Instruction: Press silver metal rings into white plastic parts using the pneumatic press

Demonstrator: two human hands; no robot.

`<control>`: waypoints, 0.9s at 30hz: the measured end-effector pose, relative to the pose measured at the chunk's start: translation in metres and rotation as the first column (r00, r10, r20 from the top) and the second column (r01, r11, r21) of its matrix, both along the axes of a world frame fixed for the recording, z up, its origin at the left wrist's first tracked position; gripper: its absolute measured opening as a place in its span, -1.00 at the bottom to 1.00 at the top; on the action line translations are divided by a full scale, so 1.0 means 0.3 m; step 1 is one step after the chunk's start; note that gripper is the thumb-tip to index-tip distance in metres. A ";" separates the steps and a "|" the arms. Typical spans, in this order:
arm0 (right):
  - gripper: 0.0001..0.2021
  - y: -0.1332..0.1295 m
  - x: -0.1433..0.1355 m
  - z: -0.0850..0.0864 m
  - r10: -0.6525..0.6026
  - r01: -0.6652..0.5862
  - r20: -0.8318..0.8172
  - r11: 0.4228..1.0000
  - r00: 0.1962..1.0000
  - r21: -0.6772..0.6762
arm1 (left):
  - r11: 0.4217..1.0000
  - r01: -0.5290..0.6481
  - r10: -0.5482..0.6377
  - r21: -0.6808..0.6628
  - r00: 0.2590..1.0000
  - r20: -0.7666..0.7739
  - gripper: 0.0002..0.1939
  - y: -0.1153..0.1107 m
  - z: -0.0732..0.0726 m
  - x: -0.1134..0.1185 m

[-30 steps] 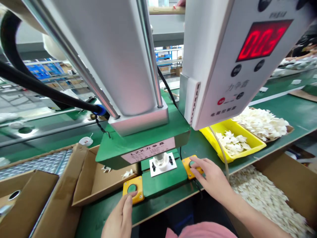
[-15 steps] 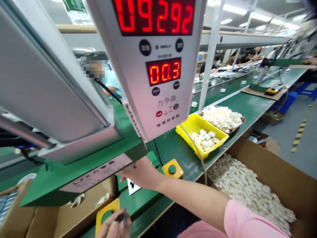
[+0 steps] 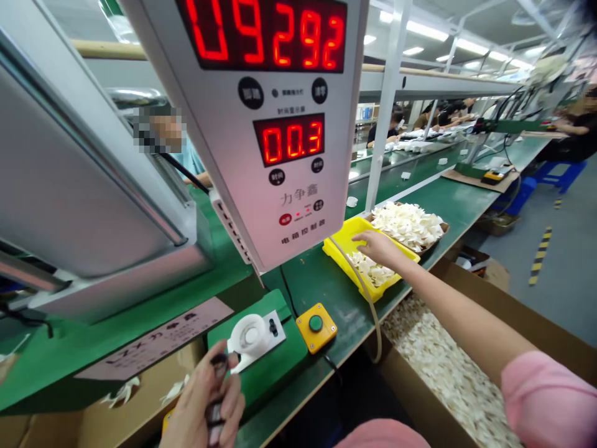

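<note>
White pieces (image 3: pixel 370 267): pale, thin, irregular flakes lying loose in a yellow tray (image 3: pixel 340 252) on the green desk (image 3: pixel 433 193), right of the press.
Right hand (image 3: pixel 380 247): reaches over the tray, fingers bent down onto the pieces; cannot tell whether the grip has closed on one.
Left hand (image 3: pixel 205 404): low at the desk's near edge, grip pinched around a small dark object (image 3: pixel 217 386), too blurred to identify.
Press fixture (image 3: pixel 252 335): white round seat on a white plate, mounted on a green base, just above the left hand.
Yellow button box (image 3: pixel 316 326): green button, just right of the fixture, between it and the tray.
Control panel (image 3: pixel 275 124): hangs over the desk, red digits 09292 and 00.3; it blocks part of the desk behind.
Cable (image 3: pixel 368 298): drops from the panel across the tray's near corner.
Second heap (image 3: pixel 408 224): more white pieces on a brown tray, touching the yellow tray's far side.
Cardboard box (image 3: pixel 466 348): below the desk edge, filled with the same pieces, under the right forearm.
Other people: seated along the far desk.
</note>
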State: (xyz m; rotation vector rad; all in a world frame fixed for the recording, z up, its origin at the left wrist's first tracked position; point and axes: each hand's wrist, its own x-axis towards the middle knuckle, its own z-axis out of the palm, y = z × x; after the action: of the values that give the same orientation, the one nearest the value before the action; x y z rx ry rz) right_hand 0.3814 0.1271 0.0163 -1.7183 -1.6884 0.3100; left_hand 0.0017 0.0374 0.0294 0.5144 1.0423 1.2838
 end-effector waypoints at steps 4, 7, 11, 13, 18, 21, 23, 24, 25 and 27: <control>-0.81 0.103 0.052 -0.089 0.013 0.009 0.174 0.992 0.985 -0.127 | 0.990 0.029 -0.062 0.137 0.967 0.247 -0.85 0.097 0.036 0.079; -0.81 0.138 0.037 -0.144 0.019 0.023 0.239 0.985 0.971 -0.170 | 0.990 0.027 -0.078 0.137 0.920 0.384 -0.84 0.122 0.064 0.117; -0.80 0.138 0.030 -0.156 -0.020 0.066 0.303 0.987 0.953 -0.144 | 0.993 0.022 -0.074 0.119 0.889 0.453 -0.85 0.121 0.090 0.138; -0.79 0.117 0.032 -0.128 -0.069 0.103 0.325 0.991 0.943 -0.090 | 0.991 0.016 -0.071 0.135 0.907 0.414 -0.87 0.119 0.085 0.135; -0.75 -0.008 -0.030 0.012 -0.173 0.138 0.304 0.982 0.937 0.132 | 0.989 0.016 -0.055 0.144 0.962 0.267 -0.83 0.087 0.035 0.064; -0.72 -0.116 -0.158 0.095 -0.097 0.046 0.257 0.979 0.962 0.198 | 0.999 -0.003 -0.016 0.038 0.872 0.489 -0.86 0.048 0.017 -0.013; -0.73 -0.171 -0.281 0.129 0.107 -0.147 0.200 0.970 0.974 0.196 | 0.999 -0.024 0.046 -0.044 0.757 0.651 -0.83 0.024 0.013 -0.051; -0.74 -0.187 -0.350 0.137 0.238 -0.270 0.176 0.944 0.955 0.189 | 0.996 -0.030 0.077 -0.079 0.717 0.693 -0.81 0.013 0.012 -0.062; -0.75 -0.195 -0.420 0.139 0.364 -0.392 0.167 0.902 0.916 0.179 | 0.994 -0.026 0.093 -0.105 0.700 0.708 -0.80 0.003 0.010 -0.067; -0.76 -0.183 -0.555 0.129 0.531 -0.566 0.219 0.811 0.818 0.150 | 0.991 0.018 0.074 -0.130 0.739 0.670 -0.82 -0.020 0.004 -0.063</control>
State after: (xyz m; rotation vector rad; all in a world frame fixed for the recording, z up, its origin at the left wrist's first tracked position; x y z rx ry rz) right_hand 0.2150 0.0721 0.0548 -1.0913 -2.2469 0.2402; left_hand -0.0171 0.0314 0.0306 -0.0906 0.5024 1.2723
